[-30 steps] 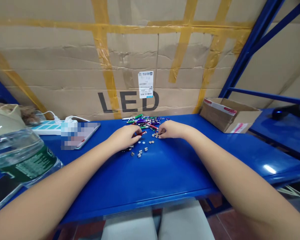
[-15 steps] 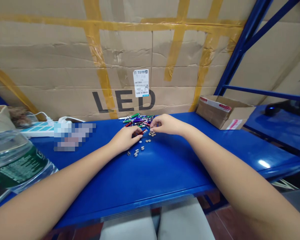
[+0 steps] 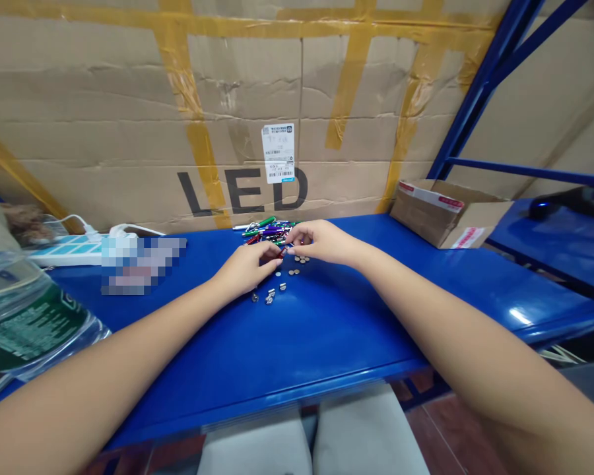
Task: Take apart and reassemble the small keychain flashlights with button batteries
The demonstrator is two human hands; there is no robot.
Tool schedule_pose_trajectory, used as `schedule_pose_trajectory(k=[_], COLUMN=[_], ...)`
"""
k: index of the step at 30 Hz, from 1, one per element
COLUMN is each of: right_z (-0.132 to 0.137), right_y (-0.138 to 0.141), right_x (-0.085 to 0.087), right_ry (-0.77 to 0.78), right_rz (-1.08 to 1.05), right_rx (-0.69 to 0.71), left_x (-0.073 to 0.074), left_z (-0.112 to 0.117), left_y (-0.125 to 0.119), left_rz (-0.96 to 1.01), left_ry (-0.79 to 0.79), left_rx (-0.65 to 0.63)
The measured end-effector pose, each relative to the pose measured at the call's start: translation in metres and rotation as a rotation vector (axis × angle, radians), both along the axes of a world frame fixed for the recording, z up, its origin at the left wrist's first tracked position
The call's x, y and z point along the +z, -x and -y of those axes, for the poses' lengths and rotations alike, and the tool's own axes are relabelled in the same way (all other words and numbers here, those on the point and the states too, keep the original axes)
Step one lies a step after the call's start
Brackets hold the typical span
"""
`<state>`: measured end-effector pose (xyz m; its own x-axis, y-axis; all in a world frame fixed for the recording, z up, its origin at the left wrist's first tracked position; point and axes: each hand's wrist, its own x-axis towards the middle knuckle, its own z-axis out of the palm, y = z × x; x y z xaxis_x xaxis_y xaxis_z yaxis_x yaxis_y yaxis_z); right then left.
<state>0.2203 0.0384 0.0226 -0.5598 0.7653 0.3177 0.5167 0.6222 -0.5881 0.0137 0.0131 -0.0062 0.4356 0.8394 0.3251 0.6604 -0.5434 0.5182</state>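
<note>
Small red metal keychain torch (image 3: 281, 253): pinched in my left hand (image 3: 247, 265), low over blue metal shelf (image 3: 327, 330), tip toward my right hand (image 3: 319, 241), probably for steadiness. Right fingers narrow; contents too small to tell. Silver button cells (image 3: 277, 288) just beside, within reach; heap of coloured torches (image 3: 267, 229) behind.

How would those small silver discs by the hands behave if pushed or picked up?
The small silver discs look flat and thin, so probably fiddly to pinch. On the glossy blue metal shelf they would likely slide and scatter when nudged. Any set on edge might roll.
</note>
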Motion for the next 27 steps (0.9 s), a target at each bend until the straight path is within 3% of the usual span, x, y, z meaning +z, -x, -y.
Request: schedule_pose_trajectory(k=[7,11,18,27], right_z=[0.0076,0.0076,0.0085,0.0099], right_y=[-0.0011,-0.0023,-0.0026,0.0009], right_x=[0.0064,0.0071,0.0059,0.0044], right_ry=[-0.002,-0.002,0.065,0.046], right_rz=[0.121,0.128,0.536,0.449], right_rx=[0.065,0.005,0.062,0.084], left_x=[-0.0019,-0.0024,-0.003,-0.0014], left_z=[-0.0023,-0.0047,-0.0069,-0.0042], left_y=[0.0026,0.0034,0.0043,0.0025], left_rz=[0.043,0.1,0.159,0.09], left_ry=[0.023,0.043,0.103,0.068], left_rx=[0.02,0.068,0.09,0.074])
